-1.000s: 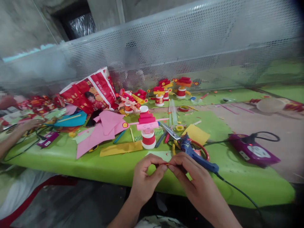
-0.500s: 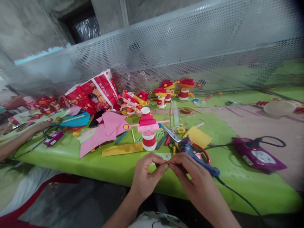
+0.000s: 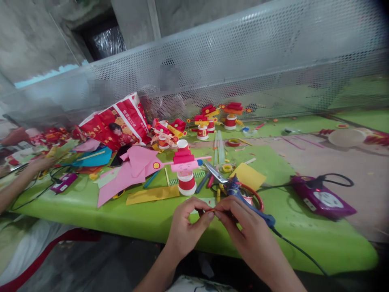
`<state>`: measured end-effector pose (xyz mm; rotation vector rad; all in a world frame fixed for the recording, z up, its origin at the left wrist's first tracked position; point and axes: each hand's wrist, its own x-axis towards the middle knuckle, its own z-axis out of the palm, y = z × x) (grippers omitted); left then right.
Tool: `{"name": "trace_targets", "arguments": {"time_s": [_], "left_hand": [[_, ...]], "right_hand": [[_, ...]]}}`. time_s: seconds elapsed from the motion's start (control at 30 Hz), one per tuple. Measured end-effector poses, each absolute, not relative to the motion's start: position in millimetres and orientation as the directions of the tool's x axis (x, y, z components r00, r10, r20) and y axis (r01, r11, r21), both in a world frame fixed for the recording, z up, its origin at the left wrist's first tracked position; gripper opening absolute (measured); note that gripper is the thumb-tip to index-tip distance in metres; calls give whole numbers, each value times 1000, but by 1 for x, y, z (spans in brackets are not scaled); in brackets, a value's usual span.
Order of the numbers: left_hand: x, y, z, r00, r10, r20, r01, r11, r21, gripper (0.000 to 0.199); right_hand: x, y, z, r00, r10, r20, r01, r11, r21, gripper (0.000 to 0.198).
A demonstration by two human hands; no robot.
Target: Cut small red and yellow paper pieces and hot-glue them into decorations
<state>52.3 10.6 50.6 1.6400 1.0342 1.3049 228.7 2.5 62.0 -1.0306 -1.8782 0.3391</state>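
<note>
Close to the table's front edge, my left hand [image 3: 189,227] and my right hand [image 3: 247,229] meet fingertip to fingertip. Pinched between them is a small orange-red piece [image 3: 210,210], mostly covered by the fingers, so its kind does not show. Just beyond my left hand stands a paper figure [image 3: 186,183] with a red and white body, pink face and red hat. A blue glue gun [image 3: 253,205] lies just beyond my right hand, partly over a pair of scissors [image 3: 215,172] with orange-red handles. A yellow paper strip [image 3: 152,196] lies left of the figure.
Pink paper sheets [image 3: 130,170] and a red and white bag [image 3: 117,121] are at the left, near another person's arm [image 3: 21,178]. More paper figures [image 3: 202,129] stand by the perforated metal screen [image 3: 243,52]. A purple power strip [image 3: 323,196] sits at the right.
The view has shifted slightly, so the table things appear a little further left. Both hands keep the same pinch on the small piece. The other person's arm at the left has moved slightly.
</note>
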Motion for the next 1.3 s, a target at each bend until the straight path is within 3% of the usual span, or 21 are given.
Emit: {"name": "trace_targets", "arguments": {"time_s": [0.43, 0.53, 0.63, 0.73, 0.83, 1.3], "left_hand": [[54, 16, 42, 126, 943, 307, 78, -318, 945, 13], [54, 16, 38, 98, 944, 314, 68, -321, 945, 12], [51, 15, 31, 76, 946, 315, 49, -319, 946, 11], [47, 15, 23, 61, 947, 317, 25, -319, 948, 11], [45, 17, 18, 48, 954, 297, -8, -297, 955, 10], [48, 18, 23, 114, 936, 334, -111, -322, 940, 8]], "right_hand": [[229, 7, 60, -234, 766, 598, 518, 619, -590, 14], [241, 8, 57, -186, 747, 638, 658, 577, -484, 13], [265, 5, 47, -113, 743, 660, 870, 395, -296, 22], [288, -2, 32, -169, 781, 601, 942, 307, -134, 32], [299, -6, 20, -206, 813, 544, 960, 275, -48, 30], [295, 12, 12, -188, 856, 481, 962, 259, -84, 38]]}}
